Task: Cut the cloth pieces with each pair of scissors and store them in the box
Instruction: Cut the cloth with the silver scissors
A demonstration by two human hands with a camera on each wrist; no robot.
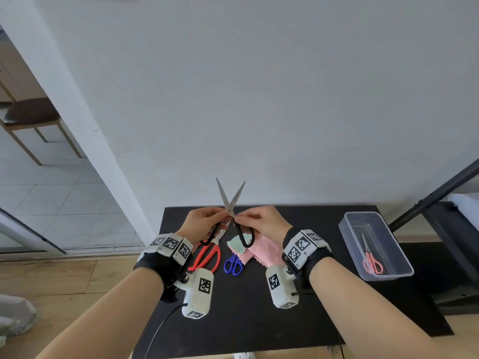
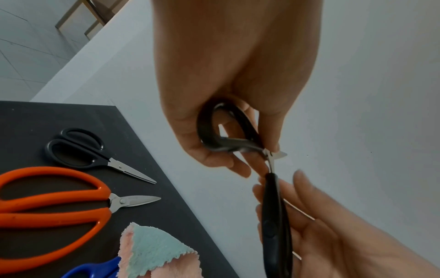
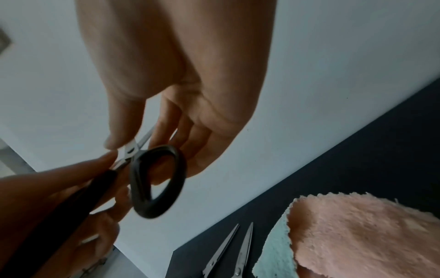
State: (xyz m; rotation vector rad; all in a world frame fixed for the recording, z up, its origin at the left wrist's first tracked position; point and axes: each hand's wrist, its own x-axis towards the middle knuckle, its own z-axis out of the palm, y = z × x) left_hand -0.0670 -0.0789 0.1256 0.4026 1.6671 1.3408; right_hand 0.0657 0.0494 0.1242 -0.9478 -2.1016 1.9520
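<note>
The scissors (image 1: 230, 203), blades spread and pointing up, were gripped by both hands (image 1: 204, 222) (image 1: 264, 222) above the cloth (image 1: 261, 251).

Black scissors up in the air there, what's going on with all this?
A person holds the black-handled scissors above the black table, blades spread open, the left hand on one loop and the right hand on the other. The pink cloth and green cloth lie uncut-looking below, beside orange scissors and blue scissors. One red pair is already in the clear box.
</note>
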